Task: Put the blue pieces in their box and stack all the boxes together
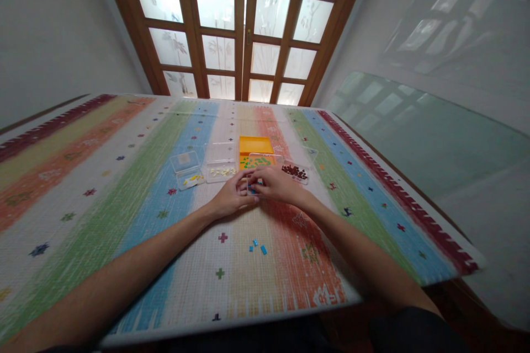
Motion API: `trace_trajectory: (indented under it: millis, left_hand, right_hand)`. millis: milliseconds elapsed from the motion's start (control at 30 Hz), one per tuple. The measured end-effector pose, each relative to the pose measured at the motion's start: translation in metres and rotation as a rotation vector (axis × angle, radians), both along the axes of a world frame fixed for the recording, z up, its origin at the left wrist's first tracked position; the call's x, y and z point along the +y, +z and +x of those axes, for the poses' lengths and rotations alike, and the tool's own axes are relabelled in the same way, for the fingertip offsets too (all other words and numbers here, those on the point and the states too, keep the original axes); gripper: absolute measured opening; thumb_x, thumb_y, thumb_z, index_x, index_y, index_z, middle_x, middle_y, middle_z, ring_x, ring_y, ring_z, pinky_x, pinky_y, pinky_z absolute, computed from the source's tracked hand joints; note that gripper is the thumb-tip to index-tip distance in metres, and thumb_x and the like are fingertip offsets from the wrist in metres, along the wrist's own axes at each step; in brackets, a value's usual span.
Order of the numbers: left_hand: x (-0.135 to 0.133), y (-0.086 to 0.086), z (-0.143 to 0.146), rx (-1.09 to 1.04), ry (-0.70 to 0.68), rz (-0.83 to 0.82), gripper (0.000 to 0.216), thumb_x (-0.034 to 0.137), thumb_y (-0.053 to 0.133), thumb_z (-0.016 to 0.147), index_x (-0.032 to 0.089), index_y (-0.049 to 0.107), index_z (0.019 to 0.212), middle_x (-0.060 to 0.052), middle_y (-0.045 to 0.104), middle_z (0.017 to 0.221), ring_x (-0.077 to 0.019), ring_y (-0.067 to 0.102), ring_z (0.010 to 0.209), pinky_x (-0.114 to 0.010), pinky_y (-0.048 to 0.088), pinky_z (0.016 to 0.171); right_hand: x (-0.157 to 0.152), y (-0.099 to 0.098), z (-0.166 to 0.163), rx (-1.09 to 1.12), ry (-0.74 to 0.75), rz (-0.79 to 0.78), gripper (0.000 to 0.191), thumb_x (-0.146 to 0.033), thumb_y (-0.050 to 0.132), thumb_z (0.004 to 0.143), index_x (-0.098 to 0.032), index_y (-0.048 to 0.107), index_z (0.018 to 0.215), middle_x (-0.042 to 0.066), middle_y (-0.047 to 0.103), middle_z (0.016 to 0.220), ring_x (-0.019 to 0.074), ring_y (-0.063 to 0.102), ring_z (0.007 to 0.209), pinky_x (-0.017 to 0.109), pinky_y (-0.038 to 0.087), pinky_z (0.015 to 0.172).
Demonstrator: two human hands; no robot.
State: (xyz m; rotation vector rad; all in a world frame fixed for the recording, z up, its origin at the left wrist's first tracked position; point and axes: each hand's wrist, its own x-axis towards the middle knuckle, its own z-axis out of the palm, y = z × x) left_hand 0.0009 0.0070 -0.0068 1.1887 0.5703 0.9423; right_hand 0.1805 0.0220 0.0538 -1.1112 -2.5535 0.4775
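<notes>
My left hand (232,197) and my right hand (274,183) meet at the middle of the striped table cover (124,187), fingers closed together around a small clear box with blue pieces (248,186), mostly hidden by the fingers. Just beyond the hands stand several small clear boxes: one with yellow pieces (187,170), one with pale pieces (221,165), one with green pieces (256,161) and one with dark red pieces (295,171). A few loose blue pieces (257,246) lie on the cover nearer to me.
An orange box (255,144) sits behind the green-piece box. The cover's near edge runs across the bottom, its right edge slants down the right. Beyond the table are wooden glazed doors (244,27) and a glass surface (434,138) at right.
</notes>
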Motion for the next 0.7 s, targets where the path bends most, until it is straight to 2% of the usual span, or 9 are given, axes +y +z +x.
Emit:
trace_trajectory:
  millis: [267, 400, 567, 700]
  left_hand:
    - [0.0004, -0.0018, 0.0008, -0.018, 0.006, 0.008, 0.074, 0.009, 0.089, 0.064, 0.02, 0.055, 0.129, -0.01, 0.067, 0.119, -0.0218, 0.07, 0.104, -0.045, 0.053, 0.102]
    - [0.0013, -0.0021, 0.0007, -0.01, -0.016, 0.033, 0.071, 0.01, 0.088, 0.065, 0.019, 0.056, 0.127, -0.009, 0.067, 0.118, -0.0206, 0.07, 0.103, -0.044, 0.053, 0.101]
    - [0.0033, -0.0042, 0.0008, -0.016, -0.015, 0.043, 0.072, 0.01, 0.088, 0.065, 0.019, 0.056, 0.128, -0.01, 0.066, 0.122, -0.0181, 0.069, 0.101, -0.038, 0.054, 0.097]
    - [0.0035, -0.005, 0.0009, -0.02, -0.018, 0.044, 0.075, 0.011, 0.089, 0.065, 0.02, 0.055, 0.131, -0.013, 0.065, 0.129, -0.0212, 0.069, 0.107, -0.04, 0.053, 0.099]
  right_hand:
    - [0.001, -0.001, 0.0051, 0.068, -0.011, 0.0, 0.017, -0.01, 0.065, 0.085, -0.017, 0.078, 0.093, 0.006, 0.077, 0.089, 0.0146, 0.064, 0.075, 0.026, 0.044, 0.071]
    - [-0.0016, 0.0005, 0.0075, 0.145, -0.019, -0.055, 0.02, -0.01, 0.065, 0.086, -0.017, 0.074, 0.101, 0.004, 0.076, 0.094, 0.0123, 0.061, 0.073, 0.025, 0.044, 0.07]
    - [-0.002, -0.0047, 0.0046, 0.203, -0.007, -0.066, 0.029, -0.007, 0.067, 0.081, -0.016, 0.069, 0.108, 0.004, 0.076, 0.092, 0.0147, 0.066, 0.079, 0.027, 0.046, 0.075]
    - [0.0003, -0.0084, 0.0036, 0.217, -0.006, -0.08, 0.027, -0.007, 0.066, 0.082, -0.015, 0.067, 0.107, 0.005, 0.076, 0.094, 0.0162, 0.069, 0.085, 0.028, 0.048, 0.08]
